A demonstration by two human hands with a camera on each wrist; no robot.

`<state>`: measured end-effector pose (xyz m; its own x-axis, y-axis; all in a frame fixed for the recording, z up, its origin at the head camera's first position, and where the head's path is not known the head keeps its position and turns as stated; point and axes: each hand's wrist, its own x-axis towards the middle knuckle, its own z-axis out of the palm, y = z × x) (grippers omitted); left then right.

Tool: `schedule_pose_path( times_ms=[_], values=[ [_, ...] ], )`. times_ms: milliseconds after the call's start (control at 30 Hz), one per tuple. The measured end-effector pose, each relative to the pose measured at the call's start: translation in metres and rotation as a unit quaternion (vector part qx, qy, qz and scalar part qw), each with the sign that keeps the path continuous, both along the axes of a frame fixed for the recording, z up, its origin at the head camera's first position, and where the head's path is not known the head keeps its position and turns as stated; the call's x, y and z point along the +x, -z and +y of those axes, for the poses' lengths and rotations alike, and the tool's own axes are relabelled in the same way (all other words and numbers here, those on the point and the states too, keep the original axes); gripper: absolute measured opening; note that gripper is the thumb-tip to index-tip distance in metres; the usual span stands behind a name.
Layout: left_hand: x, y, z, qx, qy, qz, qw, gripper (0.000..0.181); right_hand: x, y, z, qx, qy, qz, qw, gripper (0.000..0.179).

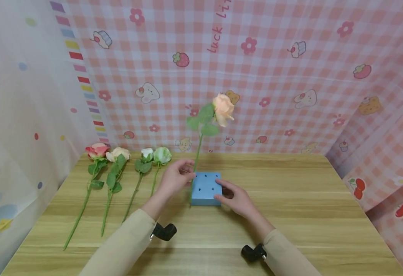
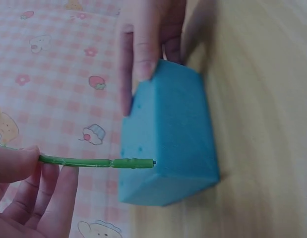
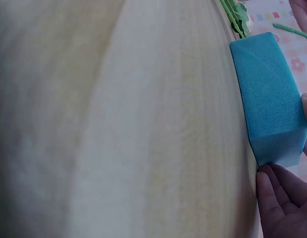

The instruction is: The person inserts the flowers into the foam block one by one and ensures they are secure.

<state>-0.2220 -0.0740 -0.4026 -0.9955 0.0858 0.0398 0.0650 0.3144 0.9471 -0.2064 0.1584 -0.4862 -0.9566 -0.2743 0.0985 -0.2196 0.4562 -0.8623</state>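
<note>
A peach artificial rose [image 1: 223, 109] stands nearly upright, leaning a little right, its green stem [image 2: 93, 162] pinched between the thumb and fingers of my left hand [image 1: 174, 178]. Below those fingers the stem's bare tip shows by the left side of a blue foam block [image 1: 205, 197]; whether it touches the block I cannot tell. Several small dark holes dot the block's top. My right hand [image 1: 237, 197] grips the block at its right side, thumb near the front corner and forefinger at the top edge. In the right wrist view its fingers [image 3: 282, 198] lie low against the block's end.
Left of the block, several artificial roses lie on the wooden table [image 1: 291, 214]: a pink-red one [image 1: 97, 150], a cream one [image 1: 118, 154], a white one [image 1: 147, 154] and a green-white one [image 1: 162, 155]. A checked cloth [image 1: 274, 76] hangs behind.
</note>
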Motion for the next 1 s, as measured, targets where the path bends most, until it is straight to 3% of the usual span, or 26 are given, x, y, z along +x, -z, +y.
schedule_pose_path(
  times_ms=[300, 533, 1000],
  values=[
    [-0.011, -0.014, 0.013, 0.006, 0.018, 0.029, 0.9994, 0.027, 0.0, 0.001, 0.001, -0.004, 0.001, 0.0, 1.0, 0.055],
    [-0.021, -0.018, 0.027, 0.014, 0.027, 0.061, 0.9977, 0.024, 0.0, 0.0, 0.0, 0.0, 0.003, 0.002, 1.0, 0.055],
    [-0.037, -0.024, 0.047, 0.032, 0.019, 0.063, 0.9973, 0.022, 0.001, -0.004, 0.0, -0.01, 0.003, -0.008, 0.9999, 0.054]
  ],
)
